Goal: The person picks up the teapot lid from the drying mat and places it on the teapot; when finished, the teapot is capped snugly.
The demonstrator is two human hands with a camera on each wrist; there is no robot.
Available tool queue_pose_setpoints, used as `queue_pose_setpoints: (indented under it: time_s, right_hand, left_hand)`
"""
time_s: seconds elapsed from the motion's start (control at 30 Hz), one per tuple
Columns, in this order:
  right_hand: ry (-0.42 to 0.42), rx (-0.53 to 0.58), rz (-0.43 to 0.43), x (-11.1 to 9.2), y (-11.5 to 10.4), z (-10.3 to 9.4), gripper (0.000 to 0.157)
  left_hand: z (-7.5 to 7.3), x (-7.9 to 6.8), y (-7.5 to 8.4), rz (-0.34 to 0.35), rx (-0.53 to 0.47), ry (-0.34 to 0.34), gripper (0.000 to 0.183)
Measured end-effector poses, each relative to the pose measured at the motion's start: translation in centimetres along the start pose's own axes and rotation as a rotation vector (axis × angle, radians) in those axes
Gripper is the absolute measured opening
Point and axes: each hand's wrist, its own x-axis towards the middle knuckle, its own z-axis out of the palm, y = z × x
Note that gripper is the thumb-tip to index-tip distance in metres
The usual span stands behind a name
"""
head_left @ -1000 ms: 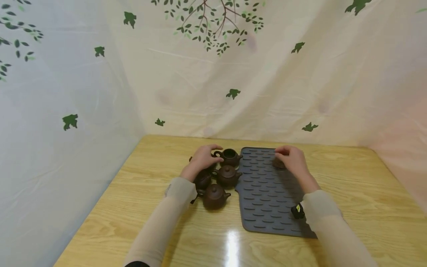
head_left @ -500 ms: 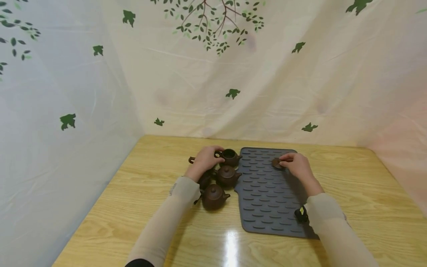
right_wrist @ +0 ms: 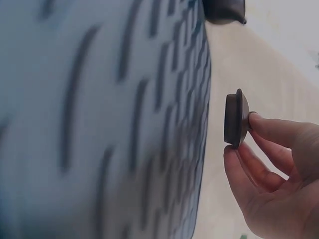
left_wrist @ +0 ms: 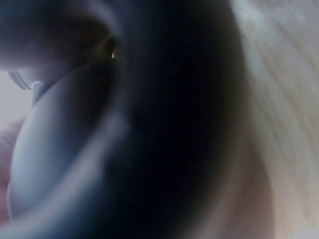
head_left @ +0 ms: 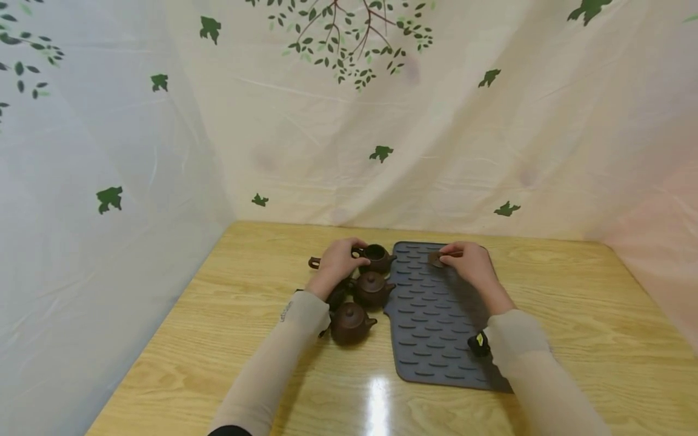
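Note:
My left hand [head_left: 337, 261] grips the handle side of a lidless dark brown teapot [head_left: 380, 260], its round mouth facing up. Over the far part of the grey mat [head_left: 422, 330], my right hand [head_left: 472, 265] holds a teapot lid [head_left: 435, 259] by its knob. The right wrist view shows the lid [right_wrist: 236, 118] clear of the mat and turned on its side in that picture, with thumb on the knob and fingertips at the rim. Two lidded teapots stand nearer, one in the middle [head_left: 372, 290] and one in front [head_left: 351, 325]. Blurred dark curves fill much of the left wrist view.
Another dark pot [head_left: 336, 297] is mostly hidden below my left wrist. A brown handle [head_left: 314, 263] sticks out left of that hand. The teapots crowd the mat's left edge on the wooden table [head_left: 218, 339]. A printed cloth [head_left: 322, 121] hangs behind.
The lid has been lifted from the mat by my right hand and carried left towards the lidless teapot. My left hand has closed in on that teapot's handle.

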Motion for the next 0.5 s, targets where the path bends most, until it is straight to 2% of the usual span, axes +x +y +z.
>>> queue_pose_setpoints:
  time_s: [0.23,0.5]
  right_hand:
    - [-0.002,0.065,-0.042,0.9,-3.3,1.3,0.025]
    - [-0.014,0.144,-0.082,1.7,-6.4,4.0,0.022]
  left_hand:
    - [0.0,0.2,0.0,-0.008,-0.004,0.003,0.041]
    - [0.2,0.2,-0.2,0.015,-0.003,0.011,0.04]
